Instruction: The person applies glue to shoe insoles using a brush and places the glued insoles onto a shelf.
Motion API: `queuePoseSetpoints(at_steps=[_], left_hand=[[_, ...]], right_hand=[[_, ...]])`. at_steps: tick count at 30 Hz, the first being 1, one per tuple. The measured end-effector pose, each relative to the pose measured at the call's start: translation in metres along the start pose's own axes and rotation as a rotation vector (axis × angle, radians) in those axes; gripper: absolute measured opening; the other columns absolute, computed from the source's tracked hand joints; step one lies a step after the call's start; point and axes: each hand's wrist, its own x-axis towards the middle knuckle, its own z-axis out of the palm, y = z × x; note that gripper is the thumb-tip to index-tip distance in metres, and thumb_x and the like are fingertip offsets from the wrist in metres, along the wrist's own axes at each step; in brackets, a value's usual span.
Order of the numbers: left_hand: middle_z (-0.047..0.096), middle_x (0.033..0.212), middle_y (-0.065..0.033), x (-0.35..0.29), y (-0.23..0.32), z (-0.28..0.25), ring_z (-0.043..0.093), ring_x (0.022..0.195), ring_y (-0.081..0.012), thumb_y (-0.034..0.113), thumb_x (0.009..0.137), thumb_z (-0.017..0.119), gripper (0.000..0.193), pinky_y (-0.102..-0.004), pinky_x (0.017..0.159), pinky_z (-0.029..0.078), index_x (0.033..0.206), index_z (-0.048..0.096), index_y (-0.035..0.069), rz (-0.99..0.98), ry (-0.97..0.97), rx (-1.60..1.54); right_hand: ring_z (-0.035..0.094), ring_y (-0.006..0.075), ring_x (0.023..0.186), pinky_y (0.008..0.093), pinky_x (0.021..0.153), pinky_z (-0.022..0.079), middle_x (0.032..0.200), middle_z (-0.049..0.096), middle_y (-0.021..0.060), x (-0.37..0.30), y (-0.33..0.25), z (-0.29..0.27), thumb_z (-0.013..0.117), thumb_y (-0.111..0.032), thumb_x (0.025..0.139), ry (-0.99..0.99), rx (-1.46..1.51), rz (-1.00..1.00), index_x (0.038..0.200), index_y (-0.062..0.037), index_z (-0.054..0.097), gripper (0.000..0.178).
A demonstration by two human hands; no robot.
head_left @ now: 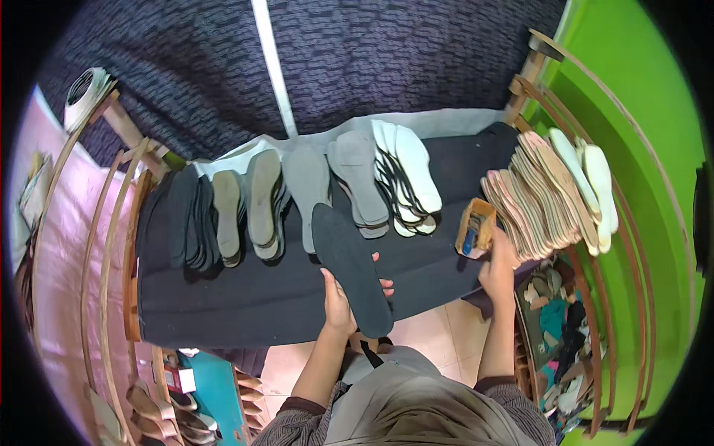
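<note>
My left hand (338, 301) holds a dark grey shoe insole (349, 267) flat across its palm, toe end pointing up toward the rows on the black table (223, 305). My right hand (497, 269) reaches to the right and touches a small tan open box (476, 227) with a blue item inside; I cannot tell whether the fingers close on it. Behind the held insole lie overlapping rows of insoles: dark ones (190, 219) at the left, grey ones (305, 186) in the middle, white ones (409, 175) further right.
A fanned stack of tan and pinkish insoles (535, 197) with a few white ones sits at the table's right end. Curved wooden rack rails (111, 245) flank both sides. A green wall (654, 149) stands at the right. Shoe parts fill a shelf (558, 327) below.
</note>
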Motion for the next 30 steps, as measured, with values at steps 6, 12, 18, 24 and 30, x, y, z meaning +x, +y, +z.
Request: queuePoseSetpoints(at_steps=[6, 12, 18, 24, 30], left_hand=[[0.038, 0.139, -0.0132, -0.017, 0.007, 0.006, 0.058, 0.099, -0.0312, 0.068, 0.087, 0.011, 0.089, -0.0463, 0.089, 0.048, 0.136, 0.03, -0.003, 0.19, 0.07, -0.034], [0.034, 0.141, -0.0127, -0.064, 0.032, -0.013, 0.054, 0.108, -0.0318, 0.068, 0.088, 0.015, 0.086, -0.0443, 0.092, 0.047, 0.139, 0.025, -0.001, 0.457, 0.211, -0.087], [0.032, 0.142, -0.0151, -0.131, 0.077, -0.05, 0.043, 0.122, -0.0319, 0.062, 0.09, 0.021, 0.08, -0.0421, 0.097, 0.043, 0.14, 0.023, -0.001, 0.854, 0.414, -0.04], [0.037, 0.137, -0.0183, -0.195, 0.134, -0.085, 0.045, 0.122, -0.0308, 0.044, 0.097, 0.03, 0.055, -0.043, 0.102, 0.038, 0.14, 0.012, 0.013, 0.971, 0.621, -0.003], [0.044, 0.131, -0.0122, -0.244, 0.193, -0.14, 0.048, 0.115, -0.0201, 0.02, 0.099, 0.039, 0.061, -0.0348, 0.095, 0.041, 0.147, 0.003, 0.009, 1.062, 0.904, 0.025]], right_hand=[[0.05, 0.0342, 0.106, 0.0412, 0.096, 0.037, 0.113, 0.051, 0.0203, -0.023, -0.064, 0.001, 0.051, -0.001, 0.076, 0.127, 0.388, -0.087, 0.116, 0.0041, 0.049, 0.04], [0.049, 0.0337, 0.116, 0.04, 0.093, 0.043, 0.129, 0.042, 0.0232, -0.044, -0.171, 0.069, 0.084, -0.027, 0.061, -0.787, 0.866, -0.296, 0.14, 0.0015, 0.023, 0.103], [0.052, 0.0385, 0.112, 0.041, 0.091, 0.044, 0.123, 0.048, 0.0256, -0.052, -0.271, 0.094, 0.082, -0.024, 0.061, -1.015, 0.93, -0.474, 0.138, -0.0011, 0.029, 0.096], [0.055, 0.0383, 0.109, 0.0409, 0.09, 0.045, 0.12, 0.052, 0.0253, -0.068, -0.367, 0.123, 0.08, -0.022, 0.063, -1.024, 1.005, -0.659, 0.135, -0.0017, 0.033, 0.088], [0.054, 0.0402, 0.111, 0.0409, 0.091, 0.045, 0.121, 0.051, 0.0272, -0.089, -0.465, 0.156, 0.08, -0.021, 0.064, -1.015, 1.099, -0.639, 0.134, -0.0019, 0.034, 0.086]])
